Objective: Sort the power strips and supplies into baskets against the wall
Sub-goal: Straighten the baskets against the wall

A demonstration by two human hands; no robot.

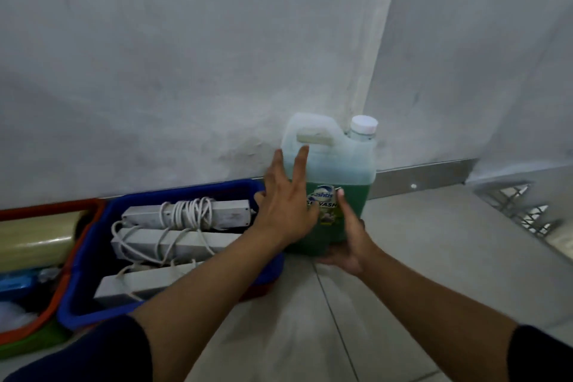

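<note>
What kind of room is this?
Probably a storage or utility corner indoors: a bare wall, a tiled floor, a blue basket of power strips, and a jug of green soap standing on the floor.

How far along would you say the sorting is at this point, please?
Done: three white power strips lie in the blue basket at the wall, and a film roll sits in the red basket beside it. In hand: the left hand and right hand rest on the green jug, which stands on the floor against the wall. Left: only settling that jug; nothing else loose shows.
</note>
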